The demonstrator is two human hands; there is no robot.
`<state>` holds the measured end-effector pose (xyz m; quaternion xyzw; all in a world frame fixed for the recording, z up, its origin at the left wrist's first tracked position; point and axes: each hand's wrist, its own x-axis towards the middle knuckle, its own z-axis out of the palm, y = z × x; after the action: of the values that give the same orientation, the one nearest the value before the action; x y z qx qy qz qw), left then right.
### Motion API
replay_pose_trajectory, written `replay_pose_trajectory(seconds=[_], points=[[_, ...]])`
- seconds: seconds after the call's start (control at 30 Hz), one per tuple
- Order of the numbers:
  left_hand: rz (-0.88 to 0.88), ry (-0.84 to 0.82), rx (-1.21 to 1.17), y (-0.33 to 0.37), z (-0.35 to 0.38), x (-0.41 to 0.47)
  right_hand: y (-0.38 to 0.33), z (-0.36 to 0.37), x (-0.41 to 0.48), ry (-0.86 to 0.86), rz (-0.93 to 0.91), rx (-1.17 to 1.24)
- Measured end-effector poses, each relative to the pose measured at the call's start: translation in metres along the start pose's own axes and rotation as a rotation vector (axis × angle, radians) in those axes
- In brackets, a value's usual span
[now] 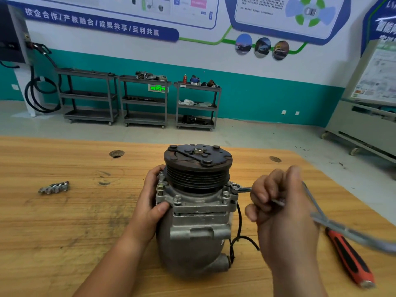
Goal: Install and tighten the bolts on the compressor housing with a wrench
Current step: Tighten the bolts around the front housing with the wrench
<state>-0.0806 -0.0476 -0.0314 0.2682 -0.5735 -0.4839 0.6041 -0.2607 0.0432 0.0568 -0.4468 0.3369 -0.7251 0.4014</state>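
On the bench [64, 232], some loose bolts [53, 187] lay well left of the compressor [197, 232], which stood upright. The left hand [153, 202] gripped its left flange. Just right of it, the right hand [276, 206] was clenched around the wrench [244, 189], whose head sat on a corner bolt [235, 186]. Farther right lay a screwdriver [349, 256].

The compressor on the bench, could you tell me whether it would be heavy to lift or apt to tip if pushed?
Probably heavy for its size: the compressor looks like cast metal with a thick pulley on top. Likely tippy: it seems to stand on a rounded end, and the left hand steadies it.
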Motion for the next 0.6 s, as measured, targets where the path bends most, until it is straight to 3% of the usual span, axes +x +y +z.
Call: replay_pose_trajectory(seconds=[0.1,0.17,0.23,0.33,0.5,0.6], points=[[-0.001,0.007,0.012,0.001,0.000,0.000,0.004,0.012,-0.026,-0.088,-0.122,-0.302],[0.001,0.006,0.022,0.001,0.000,-0.001,0.006,0.022,-0.034,-0.144,-0.168,-0.381],[0.002,0.010,0.027,0.001,-0.001,0.000,0.002,0.028,-0.033,-0.119,-0.178,-0.218],[-0.008,0.013,0.027,0.000,0.000,0.000,-0.011,0.011,-0.014,-0.075,-0.117,0.219],[-0.003,0.021,0.024,-0.001,-0.001,0.001,-0.016,-0.027,0.051,-0.190,0.293,0.514],[0.017,0.028,0.025,-0.001,-0.001,0.001,0.004,-0.031,0.081,-0.227,0.551,0.575]])
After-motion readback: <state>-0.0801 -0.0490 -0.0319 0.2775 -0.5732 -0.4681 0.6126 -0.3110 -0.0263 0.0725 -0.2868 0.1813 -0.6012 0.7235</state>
